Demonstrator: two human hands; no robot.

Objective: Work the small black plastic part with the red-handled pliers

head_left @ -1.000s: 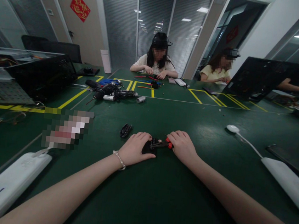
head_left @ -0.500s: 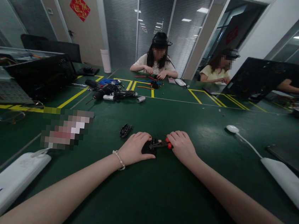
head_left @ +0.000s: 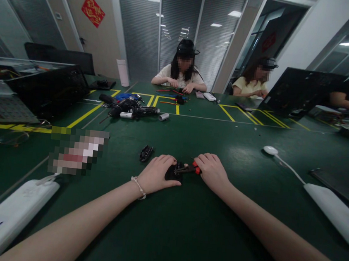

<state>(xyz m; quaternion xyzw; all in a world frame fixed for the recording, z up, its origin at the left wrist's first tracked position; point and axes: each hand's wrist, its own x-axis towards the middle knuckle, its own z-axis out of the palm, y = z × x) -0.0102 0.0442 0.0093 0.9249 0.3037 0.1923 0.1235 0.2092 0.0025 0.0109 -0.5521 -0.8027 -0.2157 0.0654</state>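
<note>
My left hand (head_left: pixel 158 171) is closed on the left side of a flat black part (head_left: pixel 173 172) lying on the green table (head_left: pixel 164 229). Its fingers curl over the far edge and the thumb stretches along the near one. In my right hand (head_left: pixel 212 169) is a pair of pliers (head_left: pixel 197 168) with red handles. Their dark, narrow jaws point left and reach onto the black part; what they touch is too small to tell. Just beyond my left hand sits a small black ridged piece (head_left: pixel 146 153).
At the left lie a white power bank-like block (head_left: pixel 12 213) and a blurred-out item (head_left: pixel 78 153). A power drill (head_left: pixel 120 107) and cables rest farther back. To the right is another white block (head_left: pixel 331 211) with a corded disc. Co-workers (head_left: pixel 182 71) sit across the table.
Both hands, the black part and the pliers stay almost in the same place. The view has shifted very slightly.
</note>
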